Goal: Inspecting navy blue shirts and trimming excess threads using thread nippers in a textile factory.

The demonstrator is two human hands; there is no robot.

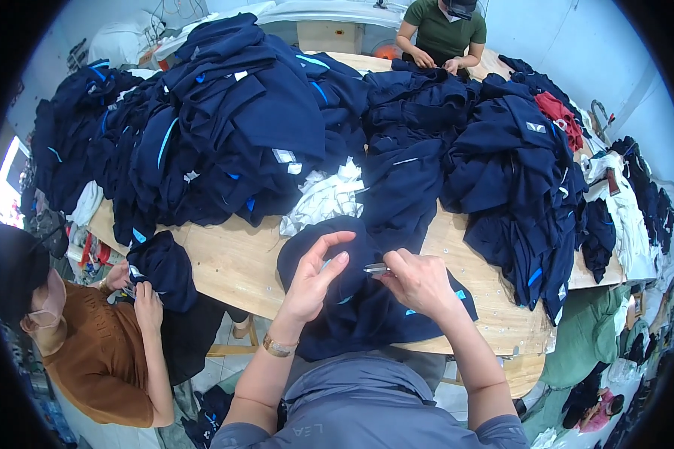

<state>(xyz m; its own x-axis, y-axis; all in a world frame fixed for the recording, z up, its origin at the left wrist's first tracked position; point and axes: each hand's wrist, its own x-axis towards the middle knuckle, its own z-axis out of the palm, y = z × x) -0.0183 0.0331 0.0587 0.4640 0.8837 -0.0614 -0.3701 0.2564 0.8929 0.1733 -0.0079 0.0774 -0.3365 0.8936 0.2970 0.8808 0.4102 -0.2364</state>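
A dark navy garment (352, 314) with light blue trim lies bunched on the table edge right in front of me. My left hand (312, 280) is over its left part, thumb and forefinger curved and apart; its other fingers are partly hidden, and a bit of light blue shows behind them. My right hand (419, 283) is closed around small metal thread snips (376, 269), whose tips point left toward my left hand. Beneath both hands the navy cloth spreads out, and a long fold of it runs away from me up the table.
A heap of white labels or scraps (326, 198) lies just beyond the garment. Large navy garment piles (240, 112) rise at the left and right of the wooden table (232, 262). A person in brown (101, 352) handles navy cloth at left; another in green (445, 34) works opposite.
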